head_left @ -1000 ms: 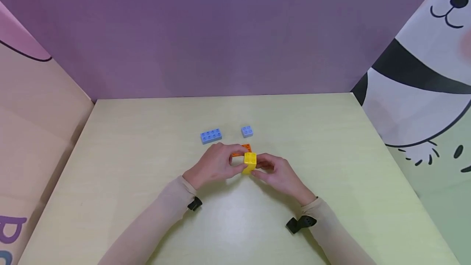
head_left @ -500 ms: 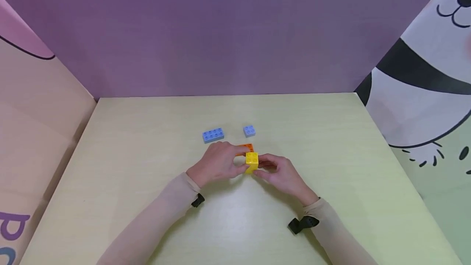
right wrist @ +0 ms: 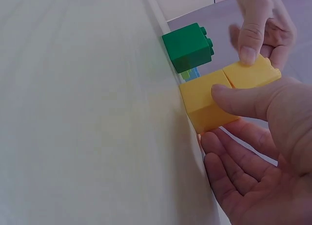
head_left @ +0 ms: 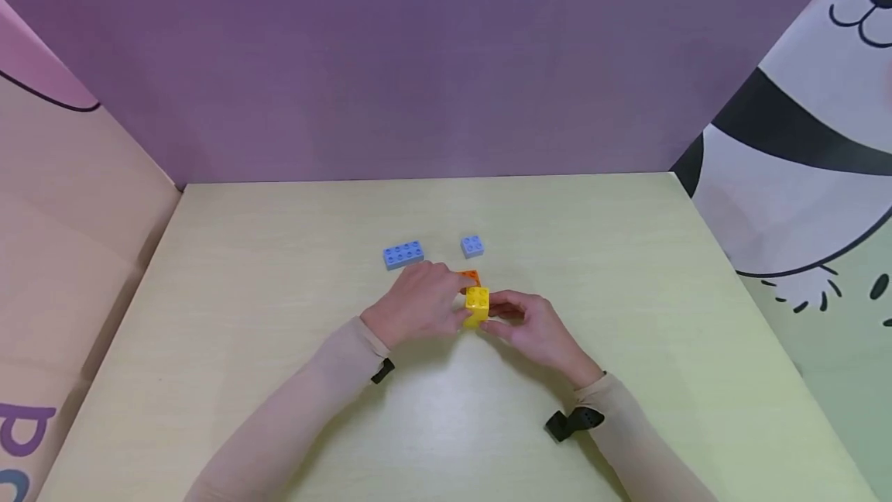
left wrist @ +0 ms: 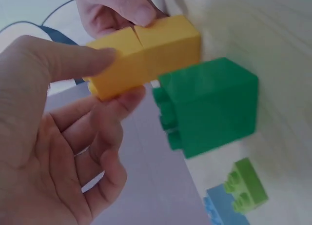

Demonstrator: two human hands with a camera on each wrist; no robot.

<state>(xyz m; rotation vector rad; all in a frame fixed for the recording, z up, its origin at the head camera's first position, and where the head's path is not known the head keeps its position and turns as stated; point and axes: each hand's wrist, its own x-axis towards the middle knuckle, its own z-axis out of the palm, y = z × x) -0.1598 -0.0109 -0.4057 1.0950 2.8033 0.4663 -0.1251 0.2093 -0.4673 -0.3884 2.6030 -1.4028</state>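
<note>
Left hand [head_left: 418, 300] pinches the upper boxy yellow plastic brick [left wrist: 124, 71], right hand [head_left: 531, 329] grips the lower boxy yellow plastic brick [left wrist: 173, 51], both upright at the smooth pale surface [head_left: 446, 424]. Slight gap between them, so probably brace the bottom, press straight down.

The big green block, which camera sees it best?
The left wrist view: the green block looks largest there, uncovered, with its studs showing. The right wrist view shows it smaller, near the yellow blocks. The head view doesn't show it; the left hand may be hiding it.
</note>
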